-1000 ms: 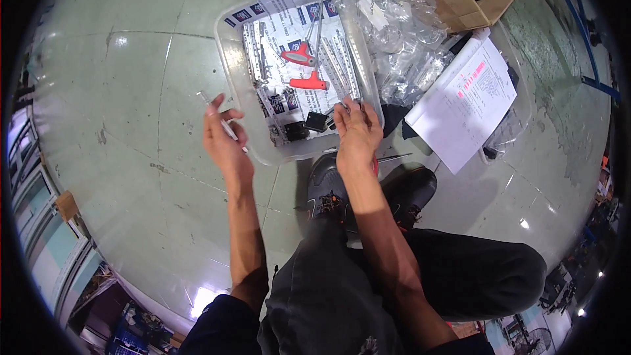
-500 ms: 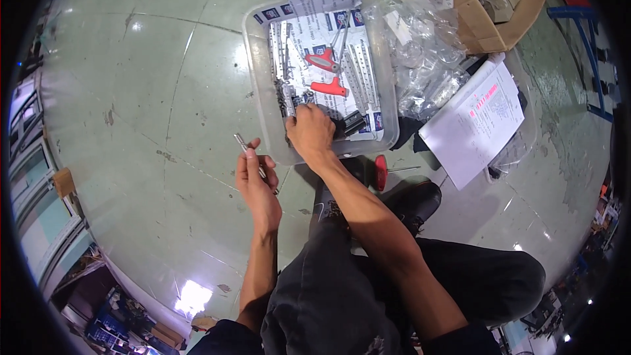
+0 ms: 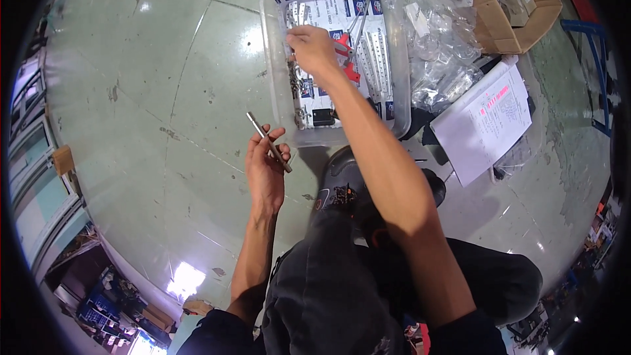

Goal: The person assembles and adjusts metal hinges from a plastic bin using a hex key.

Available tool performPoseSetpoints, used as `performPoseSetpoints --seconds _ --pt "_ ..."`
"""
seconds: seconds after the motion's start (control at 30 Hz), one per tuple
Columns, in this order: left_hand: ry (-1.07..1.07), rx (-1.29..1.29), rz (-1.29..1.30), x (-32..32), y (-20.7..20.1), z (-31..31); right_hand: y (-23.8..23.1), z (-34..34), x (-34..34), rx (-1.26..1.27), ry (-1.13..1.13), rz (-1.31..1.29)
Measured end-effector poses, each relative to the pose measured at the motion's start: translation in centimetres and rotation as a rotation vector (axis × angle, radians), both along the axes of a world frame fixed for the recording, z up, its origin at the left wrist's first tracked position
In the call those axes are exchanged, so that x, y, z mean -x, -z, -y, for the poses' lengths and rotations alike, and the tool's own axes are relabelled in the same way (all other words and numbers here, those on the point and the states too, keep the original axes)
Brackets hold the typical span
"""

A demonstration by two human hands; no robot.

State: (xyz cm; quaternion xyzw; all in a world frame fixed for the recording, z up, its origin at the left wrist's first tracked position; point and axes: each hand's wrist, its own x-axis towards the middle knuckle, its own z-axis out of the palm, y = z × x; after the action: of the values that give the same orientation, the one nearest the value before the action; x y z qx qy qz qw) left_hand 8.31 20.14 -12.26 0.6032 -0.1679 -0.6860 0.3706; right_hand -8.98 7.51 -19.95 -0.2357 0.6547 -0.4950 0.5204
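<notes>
A short, slim metal rod (image 3: 256, 123) lies slantwise in my left hand (image 3: 265, 174), gripped by the fingers just outside the plastic bin's near left corner. Over the left side of the clear plastic bin (image 3: 271, 92), my right hand (image 3: 311, 49) has its fingers bent together by some perforated metal strips; whatever is between the fingertips is hidden. Red-handled T-shaped hex keys (image 3: 351, 73) are partly covered by that hand and wrist. More perforated metal strips (image 3: 377, 59) lie along the right. Small screws or fittings (image 3: 294, 82) line the left wall, and a black block (image 3: 323, 117) rests near the front.
Clear plastic bags (image 3: 437, 46) lie right of the bin, with an open cardboard box (image 3: 506, 36) behind them. A paper sheet with pink marks (image 3: 483, 125) slopes at the right. My shoe (image 3: 343, 174) is on the floor close to the bin's front.
My right hand has moved from the bin's front area to farther back along its left side. My left hand still holds the rod, now showing more of it. The view has shifted slightly.
</notes>
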Motion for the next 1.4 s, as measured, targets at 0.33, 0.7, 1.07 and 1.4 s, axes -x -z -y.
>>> performPoseSetpoints --seconds 0.33,0.7,1.07,1.4 --pt "0.159 0.093 0.019 3.2 1.3 1.0 -5.2 -10.3 3.7 0.007 -0.624 0.005" --pt "1.015 0.733 0.517 7.3 4.0 5.9 -12.6 -14.2 15.9 -0.019 -0.688 -0.635" --pt "1.455 1.014 0.838 12.9 7.0 3.7 -15.9 -23.1 17.3 -0.301 -0.503 -0.181" --pt "1.556 1.065 0.851 13.1 7.5 3.8 -16.0 -23.3 17.3 -0.236 -0.542 -0.396"
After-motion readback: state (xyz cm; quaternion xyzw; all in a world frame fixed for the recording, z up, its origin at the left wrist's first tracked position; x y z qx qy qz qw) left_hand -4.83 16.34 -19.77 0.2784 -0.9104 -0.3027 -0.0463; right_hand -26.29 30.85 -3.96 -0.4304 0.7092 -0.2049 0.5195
